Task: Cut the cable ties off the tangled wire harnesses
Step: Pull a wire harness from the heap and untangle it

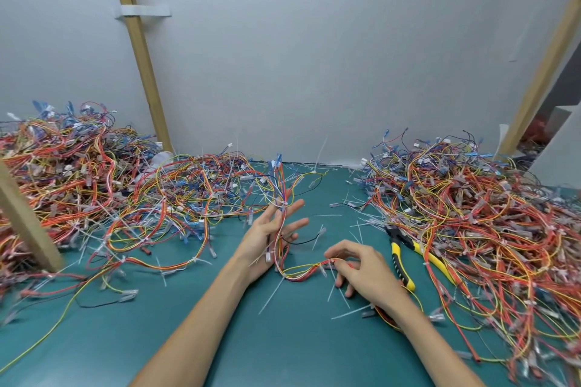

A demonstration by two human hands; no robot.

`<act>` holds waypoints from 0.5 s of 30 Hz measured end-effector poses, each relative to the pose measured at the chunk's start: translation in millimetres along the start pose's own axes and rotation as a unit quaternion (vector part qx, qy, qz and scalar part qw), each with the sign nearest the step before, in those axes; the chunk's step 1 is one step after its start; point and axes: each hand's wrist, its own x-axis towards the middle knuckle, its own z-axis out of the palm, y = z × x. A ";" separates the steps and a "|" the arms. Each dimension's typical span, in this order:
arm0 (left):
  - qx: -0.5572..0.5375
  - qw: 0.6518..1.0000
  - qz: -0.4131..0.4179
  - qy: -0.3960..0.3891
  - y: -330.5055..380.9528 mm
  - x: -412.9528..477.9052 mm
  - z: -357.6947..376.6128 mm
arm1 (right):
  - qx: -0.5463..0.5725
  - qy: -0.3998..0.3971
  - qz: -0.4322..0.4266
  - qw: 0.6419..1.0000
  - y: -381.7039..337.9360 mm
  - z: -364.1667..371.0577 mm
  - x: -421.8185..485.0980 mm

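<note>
A wire harness of red, yellow, orange and white wires runs between my two hands over the green mat. My left hand is raised with its fingers spread; the harness lies across its palm, with the thumb against it, and its blue-tipped end rises above the fingers. My right hand pinches the harness near a white cable tie with thumb and forefinger. The yellow-and-black cutters lie on the mat just right of my right hand, untouched.
Big tangles of wire harnesses lie at the left and right. Cut white ties are scattered over the green mat. A wooden post stands at the left, with a grey wall behind.
</note>
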 end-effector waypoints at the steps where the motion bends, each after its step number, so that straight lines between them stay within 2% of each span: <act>1: -0.001 1.000 0.000 0.001 0.1 -0.2 0.4 | -0.001 0.000 -0.001 1.000 -0.2 0.2 0.1; 10: 0.000 1.000 -0.004 0.004 0.9 -0.4 1.3 | -0.008 -0.001 -0.015 1.000 -0.4 -0.3 -0.3; 15: -0.022 1.000 -0.005 0.003 0.8 -0.3 2.9 | -0.004 -0.005 -0.052 0.999 -1.8 0.7 -1.5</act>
